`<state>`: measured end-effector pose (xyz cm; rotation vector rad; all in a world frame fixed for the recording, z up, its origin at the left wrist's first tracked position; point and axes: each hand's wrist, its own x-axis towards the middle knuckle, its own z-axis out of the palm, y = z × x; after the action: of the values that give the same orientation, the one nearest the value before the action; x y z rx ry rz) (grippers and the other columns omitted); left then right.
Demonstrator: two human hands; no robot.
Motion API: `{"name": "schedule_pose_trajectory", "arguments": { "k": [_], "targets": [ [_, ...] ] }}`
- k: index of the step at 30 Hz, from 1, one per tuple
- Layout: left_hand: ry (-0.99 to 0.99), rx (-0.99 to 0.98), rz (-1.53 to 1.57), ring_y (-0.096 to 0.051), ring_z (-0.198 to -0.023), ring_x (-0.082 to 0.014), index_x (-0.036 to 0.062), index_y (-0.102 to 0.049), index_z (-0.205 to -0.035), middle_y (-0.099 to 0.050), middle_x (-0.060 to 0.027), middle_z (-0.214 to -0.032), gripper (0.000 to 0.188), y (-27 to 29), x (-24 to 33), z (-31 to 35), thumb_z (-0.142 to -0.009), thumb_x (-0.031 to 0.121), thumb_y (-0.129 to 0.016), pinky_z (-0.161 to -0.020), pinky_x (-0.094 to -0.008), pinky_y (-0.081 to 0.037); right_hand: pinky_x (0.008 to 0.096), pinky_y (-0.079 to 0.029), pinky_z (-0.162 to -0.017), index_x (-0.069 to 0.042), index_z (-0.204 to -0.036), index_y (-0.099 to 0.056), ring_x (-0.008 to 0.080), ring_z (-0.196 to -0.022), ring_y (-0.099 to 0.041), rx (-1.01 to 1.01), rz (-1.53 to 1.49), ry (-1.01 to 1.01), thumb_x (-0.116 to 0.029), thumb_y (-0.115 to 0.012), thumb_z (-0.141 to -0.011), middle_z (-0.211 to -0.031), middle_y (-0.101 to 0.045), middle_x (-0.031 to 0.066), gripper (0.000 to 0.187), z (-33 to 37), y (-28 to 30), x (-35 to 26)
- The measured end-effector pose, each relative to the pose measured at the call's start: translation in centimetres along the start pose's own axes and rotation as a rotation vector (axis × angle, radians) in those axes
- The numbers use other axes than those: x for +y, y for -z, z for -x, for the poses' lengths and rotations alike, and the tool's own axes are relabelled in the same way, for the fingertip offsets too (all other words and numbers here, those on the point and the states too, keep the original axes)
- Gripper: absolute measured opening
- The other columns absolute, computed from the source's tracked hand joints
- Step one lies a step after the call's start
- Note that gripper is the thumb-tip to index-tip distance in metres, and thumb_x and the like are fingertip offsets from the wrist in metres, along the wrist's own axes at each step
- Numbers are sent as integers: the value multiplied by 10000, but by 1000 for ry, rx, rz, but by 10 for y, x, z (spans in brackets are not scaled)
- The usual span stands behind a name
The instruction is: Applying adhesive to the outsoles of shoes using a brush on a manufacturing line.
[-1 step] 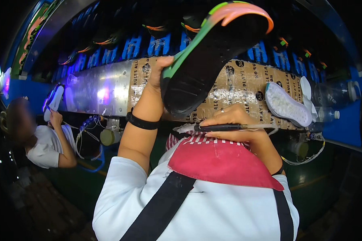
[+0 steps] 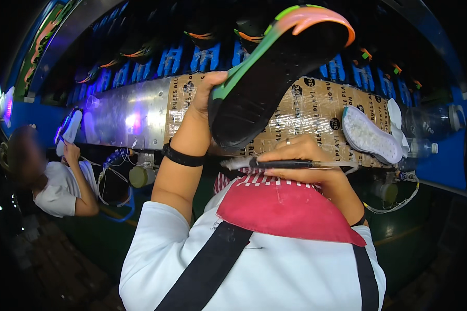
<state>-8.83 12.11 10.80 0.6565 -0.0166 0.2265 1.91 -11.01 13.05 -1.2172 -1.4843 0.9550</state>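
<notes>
Nothing has shifted: the left hand (image 2: pixel 205 96) still grips the raised sole (image 2: pixel 275 72), the right hand (image 2: pixel 301 158) still pinches a brush (image 2: pixel 283 164).

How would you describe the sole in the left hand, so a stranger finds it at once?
Look above the taped cardboard ledge. The left hand lifts a sole there, dark face showing. Unlike the white sole lying on the ledge, its rim is green and pink-orange.
</notes>
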Motion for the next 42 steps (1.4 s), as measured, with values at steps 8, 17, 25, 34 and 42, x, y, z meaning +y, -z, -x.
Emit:
{"name": "schedule_pose_trajectory", "arguments": {
  "k": [8, 17, 25, 34, 42],
  "targets": [
    [416, 180, -204, -650, -795, -163, -21, -592, -1146, -662, -126, -991, 430, -19, 0, -19, -817, 258, -597, -740, -260, -526, 329, -495, -617, -19, -963, -692, 272, -669, -641, 6, 264, 37, -94, -733, -733, -798, -675, 153, 245, -4, -3, 1],
    [683, 249, -596, -632, -768, -129, 40, -664, -997, -664, -69, -915, 350, -33, -6, -34, -782, 317, -680, -700, -258, -521, 341, -479, -595, -39, -926, -693, 263, -625, -607, 145, 292, 193, -104, -727, -735, -706, -635, 117, 205, -10, -7, 7],
    [814, 167, -641, -640, -809, -125, 34, -654, -1055, -665, -87, -964, 422, -30, -9, -34, -787, 360, -665, -721, -254, -524, 326, -482, -583, -52, -924, -699, 249, -622, -609, 56, 236, 167, -104, -737, -720, -719, -642, 116, 214, 1, -3, 8],
    [842, 193, -690, -647, -796, -130, 39, -661, -1047, -674, -82, -965, 404, -33, 2, -30, -783, 344, -674, -714, -254, -530, 320, -465, -543, -77, -915, -701, 246, -569, -570, 73, 422, 250, -98, -758, -692, -627, -582, 91, 232, 12, -8, 17],
    [806, 272, -743, -654, -770, -142, 29, -665, -1019, -681, -77, -927, 386, -31, 8, -26, -776, 329, -683, -699, -261, -536, 323, -458, -506, -81, -927, -691, 222, -531, -559, 145, 532, 266, -99, -750, -709, -597, -573, 82, 227, 16, -11, 20]
  ]
}}
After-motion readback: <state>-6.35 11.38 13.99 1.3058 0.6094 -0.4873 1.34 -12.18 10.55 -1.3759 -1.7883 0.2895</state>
